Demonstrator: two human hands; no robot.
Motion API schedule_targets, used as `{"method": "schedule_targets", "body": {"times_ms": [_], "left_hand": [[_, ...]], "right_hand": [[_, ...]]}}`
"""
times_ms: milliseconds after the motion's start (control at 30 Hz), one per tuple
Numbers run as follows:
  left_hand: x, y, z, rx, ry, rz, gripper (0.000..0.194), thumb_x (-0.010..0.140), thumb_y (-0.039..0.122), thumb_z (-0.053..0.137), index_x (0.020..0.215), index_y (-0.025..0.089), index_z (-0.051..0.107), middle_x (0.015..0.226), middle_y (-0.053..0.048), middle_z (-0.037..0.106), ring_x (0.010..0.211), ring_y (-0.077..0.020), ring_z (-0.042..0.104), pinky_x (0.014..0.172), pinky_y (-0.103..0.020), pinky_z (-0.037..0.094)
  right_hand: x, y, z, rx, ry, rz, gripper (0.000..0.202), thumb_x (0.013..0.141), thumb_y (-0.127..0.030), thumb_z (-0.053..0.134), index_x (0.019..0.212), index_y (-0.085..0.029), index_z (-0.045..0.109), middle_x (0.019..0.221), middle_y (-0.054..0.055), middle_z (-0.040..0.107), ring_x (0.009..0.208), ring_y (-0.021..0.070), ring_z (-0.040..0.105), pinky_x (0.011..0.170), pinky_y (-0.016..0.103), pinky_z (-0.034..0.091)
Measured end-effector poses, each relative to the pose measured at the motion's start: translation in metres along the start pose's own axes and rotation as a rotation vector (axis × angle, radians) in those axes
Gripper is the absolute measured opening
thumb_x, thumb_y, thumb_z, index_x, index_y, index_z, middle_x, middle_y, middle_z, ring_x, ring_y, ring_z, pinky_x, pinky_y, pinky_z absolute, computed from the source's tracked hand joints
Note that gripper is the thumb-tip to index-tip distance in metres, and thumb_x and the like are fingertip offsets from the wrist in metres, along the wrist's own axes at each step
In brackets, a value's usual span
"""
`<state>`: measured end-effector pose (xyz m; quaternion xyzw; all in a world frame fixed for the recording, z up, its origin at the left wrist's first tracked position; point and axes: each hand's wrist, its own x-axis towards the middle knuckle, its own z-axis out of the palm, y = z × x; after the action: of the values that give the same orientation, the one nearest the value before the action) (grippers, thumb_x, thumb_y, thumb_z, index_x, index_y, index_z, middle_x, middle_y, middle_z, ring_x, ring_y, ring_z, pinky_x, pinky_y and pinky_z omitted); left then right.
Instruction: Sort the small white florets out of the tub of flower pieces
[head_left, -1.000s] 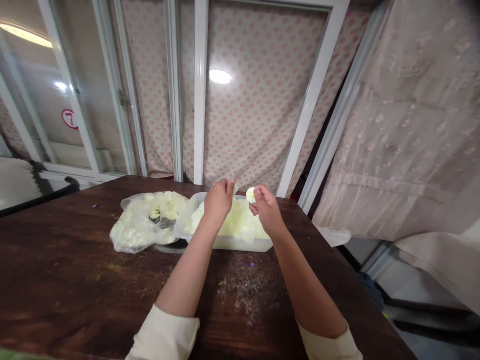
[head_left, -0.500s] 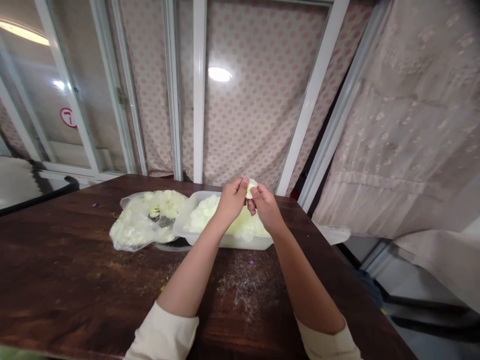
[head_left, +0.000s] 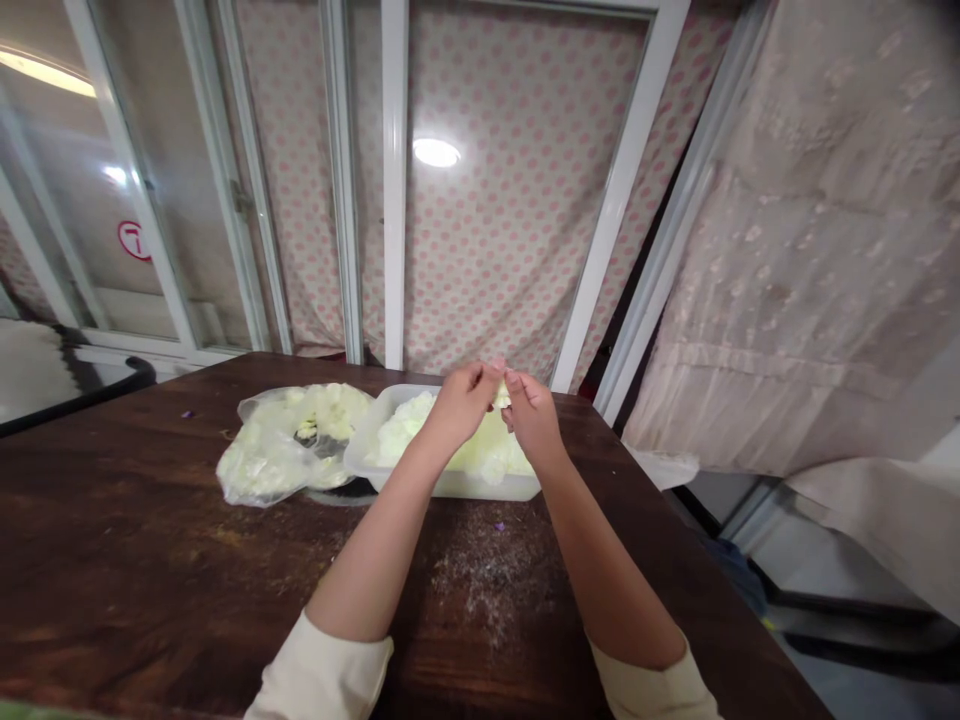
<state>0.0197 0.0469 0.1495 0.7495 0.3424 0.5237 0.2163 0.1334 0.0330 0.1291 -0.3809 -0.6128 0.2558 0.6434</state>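
Observation:
My left hand (head_left: 466, 400) and my right hand (head_left: 534, 412) meet above a translucent plastic tub (head_left: 480, 488). Between their closed fingertips is a small pale yellow, petal-like piece (head_left: 502, 397), pinched from both sides and partly covered by the fingers. Inside the tub lies a heap of similar soft, pale yellow-white pieces (head_left: 405, 430), some of it hidden behind my hands and forearms. Left of the tub, a clear plastic bag (head_left: 259, 475) holds more pale pieces. What exactly these pieces are I cannot tell.
Everything stands on a dark brown wooden table (head_left: 135, 560). Pale dust and crumbs (head_left: 487, 585) are scattered in front of the tub, near a tiny purple scrap (head_left: 499, 526). Sliding glass panels (head_left: 517, 190) with a dotted curtain rise behind the table; a lace curtain (head_left: 810, 250) hangs at the right.
My fingers have shifted around the pale piece; less of it shows now, and it sits slightly lower between them. The left fingertips have moved closer to the right hand. Tub and bag stay put.

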Motion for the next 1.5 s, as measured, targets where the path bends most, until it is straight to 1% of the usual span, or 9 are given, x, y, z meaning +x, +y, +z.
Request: {"method": "schedule_targets", "body": {"times_ms": [233,367,567,667,800,1000,1133,1300,1500], "left_hand": [[-0.001,0.007,0.003,-0.154,0.152,-0.019,0.032,0.085,0.039,0.042,0.061,0.018,0.043,0.049,0.005,0.04,0.043,-0.0083,0.045,0.045,-0.021,0.034],[0.003,-0.004,-0.003,-0.051,0.25,-0.064,0.036,0.086,0.039,0.041,0.057,0.017,0.044,0.047,0.004,0.045,0.042,-0.0092,0.047,0.047,-0.022,0.034],[0.007,-0.012,-0.008,-0.128,-0.038,-0.2,0.051,0.087,0.051,0.028,0.065,0.015,0.056,0.068,-0.005,0.061,0.052,-0.0124,0.056,0.052,-0.025,0.038],[0.005,-0.006,-0.006,-0.26,-0.104,-0.12,0.041,0.084,0.05,0.04,0.067,0.015,0.054,0.063,-0.001,0.056,0.053,-0.0103,0.053,0.05,-0.022,0.037],[0.005,-0.003,-0.002,-0.263,-0.013,-0.035,0.028,0.08,0.039,0.05,0.063,0.017,0.048,0.049,0.004,0.044,0.047,-0.0077,0.046,0.049,-0.02,0.034],[0.005,-0.008,-0.005,-0.055,0.142,-0.095,0.04,0.085,0.038,0.039,0.051,0.017,0.044,0.042,0.003,0.044,0.043,-0.0094,0.045,0.05,-0.023,0.034],[0.005,-0.007,-0.007,-0.117,0.087,-0.156,0.049,0.088,0.044,0.028,0.055,0.016,0.051,0.049,0.0,0.053,0.045,-0.0106,0.05,0.051,-0.024,0.036],[0.005,-0.004,-0.003,-0.262,-0.107,-0.063,0.033,0.079,0.042,0.049,0.059,0.016,0.049,0.048,0.004,0.047,0.045,-0.0084,0.047,0.048,-0.021,0.033],[0.006,-0.007,0.001,-0.245,0.028,-0.031,0.028,0.083,0.037,0.046,0.062,0.018,0.044,0.048,0.005,0.04,0.044,-0.0079,0.041,0.048,-0.021,0.033]], "right_hand": [[-0.002,-0.006,0.001,-0.024,-0.174,-0.104,0.03,0.084,-0.051,0.042,0.081,-0.02,0.046,0.058,-0.006,0.038,0.048,0.0065,0.039,0.046,0.021,0.033],[-0.004,-0.005,0.001,-0.135,-0.117,-0.164,0.032,0.086,-0.047,0.04,0.069,-0.02,0.041,0.058,-0.005,0.031,0.05,0.0069,0.036,0.048,0.021,0.031],[-0.001,0.003,-0.001,-0.161,0.014,-0.12,0.036,0.086,-0.051,0.038,0.067,-0.021,0.041,0.056,-0.005,0.031,0.049,0.0082,0.033,0.046,0.022,0.027],[0.002,0.007,-0.001,-0.14,0.055,-0.082,0.037,0.084,-0.053,0.039,0.068,-0.02,0.043,0.053,-0.006,0.03,0.046,0.0079,0.031,0.043,0.022,0.026],[0.002,0.006,0.0,-0.056,-0.034,-0.069,0.035,0.085,-0.054,0.036,0.076,-0.021,0.044,0.054,-0.006,0.033,0.045,0.0073,0.032,0.042,0.021,0.026],[-0.002,0.004,0.006,-0.155,-0.095,-0.174,0.03,0.084,-0.047,0.045,0.07,-0.02,0.044,0.055,-0.006,0.033,0.048,0.0074,0.032,0.046,0.021,0.026],[-0.002,0.008,0.005,-0.136,0.033,-0.135,0.035,0.085,-0.051,0.04,0.069,-0.02,0.045,0.055,-0.005,0.034,0.05,0.0082,0.034,0.046,0.022,0.027],[0.002,0.012,0.001,-0.122,0.095,-0.096,0.038,0.084,-0.053,0.039,0.07,-0.019,0.049,0.054,-0.005,0.033,0.048,0.0079,0.032,0.045,0.022,0.027],[0.002,0.006,0.005,-0.038,-0.057,-0.1,0.035,0.082,-0.052,0.043,0.095,-0.02,0.052,0.062,-0.004,0.043,0.051,0.0081,0.038,0.048,0.022,0.033]]}}
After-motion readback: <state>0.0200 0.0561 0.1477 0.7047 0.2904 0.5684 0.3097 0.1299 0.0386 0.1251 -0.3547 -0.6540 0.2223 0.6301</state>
